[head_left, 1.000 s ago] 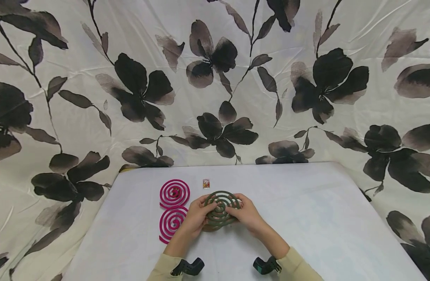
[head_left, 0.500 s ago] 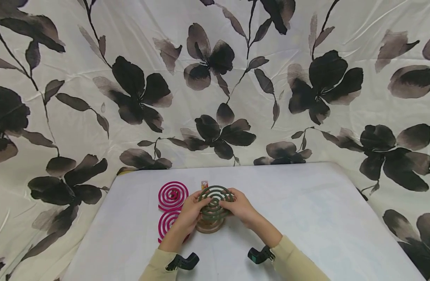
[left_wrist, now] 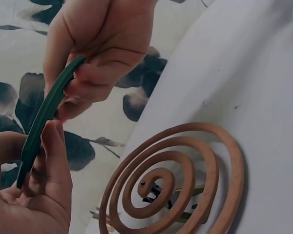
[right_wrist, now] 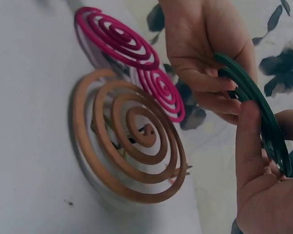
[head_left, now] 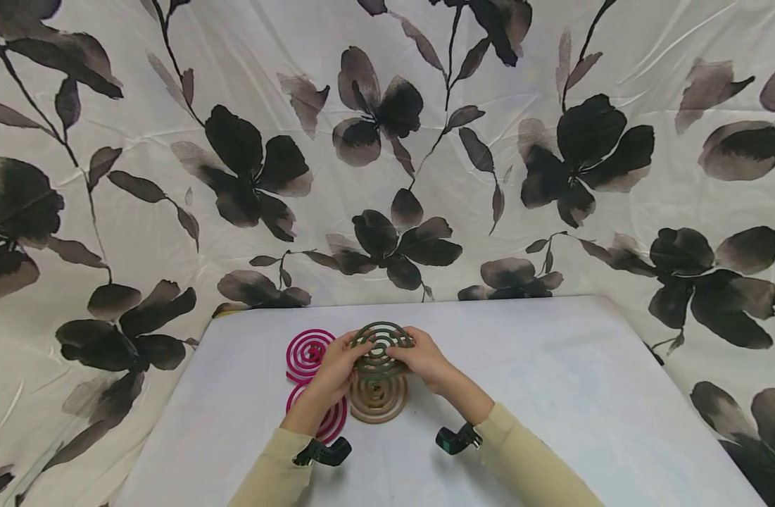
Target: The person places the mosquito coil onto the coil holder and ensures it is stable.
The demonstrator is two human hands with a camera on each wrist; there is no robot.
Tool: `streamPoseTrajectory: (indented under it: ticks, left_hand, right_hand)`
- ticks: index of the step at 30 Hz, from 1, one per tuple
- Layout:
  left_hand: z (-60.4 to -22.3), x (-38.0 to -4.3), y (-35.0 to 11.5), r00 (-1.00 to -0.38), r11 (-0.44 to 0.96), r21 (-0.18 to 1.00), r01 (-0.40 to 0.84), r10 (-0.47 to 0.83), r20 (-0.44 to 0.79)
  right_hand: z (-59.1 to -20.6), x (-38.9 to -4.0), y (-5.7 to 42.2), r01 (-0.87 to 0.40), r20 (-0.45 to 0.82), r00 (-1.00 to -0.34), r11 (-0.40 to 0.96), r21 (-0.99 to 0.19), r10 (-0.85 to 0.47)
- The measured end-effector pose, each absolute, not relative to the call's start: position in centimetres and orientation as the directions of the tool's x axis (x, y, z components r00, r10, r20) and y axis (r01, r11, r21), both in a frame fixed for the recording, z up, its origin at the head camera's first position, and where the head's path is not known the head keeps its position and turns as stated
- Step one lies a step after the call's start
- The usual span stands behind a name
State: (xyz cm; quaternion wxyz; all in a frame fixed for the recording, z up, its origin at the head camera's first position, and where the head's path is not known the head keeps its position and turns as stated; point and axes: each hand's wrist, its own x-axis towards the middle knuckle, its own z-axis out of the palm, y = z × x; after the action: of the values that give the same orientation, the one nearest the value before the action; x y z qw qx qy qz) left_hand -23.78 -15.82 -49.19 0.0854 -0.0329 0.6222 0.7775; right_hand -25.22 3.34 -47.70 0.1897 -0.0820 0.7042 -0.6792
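Note:
A flat green mosquito coil (head_left: 382, 350) is held up over the far-middle part of the table, tilted. My left hand (head_left: 335, 366) pinches its left side and my right hand (head_left: 427, 358) its right side, thumbs on the near face. In the left wrist view the coil (left_wrist: 41, 119) shows edge-on between both hands. Just below it, a brown mosquito coil (head_left: 378, 417) lies on the table, with small dark and green bits showing through its centre. Left of these are two magenta mosquito coils, the farther one (head_left: 310, 353) and the nearer one (head_left: 336, 424), partly covered by my left arm.
The white table (head_left: 552, 394) extends to the right of my hands. A floral cloth (head_left: 387, 169) hangs behind its far edge. Black devices sit at my left wrist (head_left: 324, 452) and right wrist (head_left: 458, 440).
Both hands have raised the green coil and shifted it away and slightly left, uncovering the brown coil. A small red-and-white packet behind it is now hidden.

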Motion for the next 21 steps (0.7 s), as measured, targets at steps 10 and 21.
streamPoseTrajectory:
  ticks: [10,21]
  left_hand:
    - [-48.5,-25.0,-16.8,-0.974,-0.169,0.959,-0.228,0.054,-0.222]
    - [-48.1,-26.6,-17.8,-0.967,-0.082,0.965,-0.249,0.069,-0.244]
  right_hand:
    - [-47.3,-26.9,2.2,0.145,-0.167,-0.906,0.086,-0.986,-0.389]
    - [-46.9,-29.1,1.5,0.173,-0.200,-0.883,0.101,-0.980,-0.425]
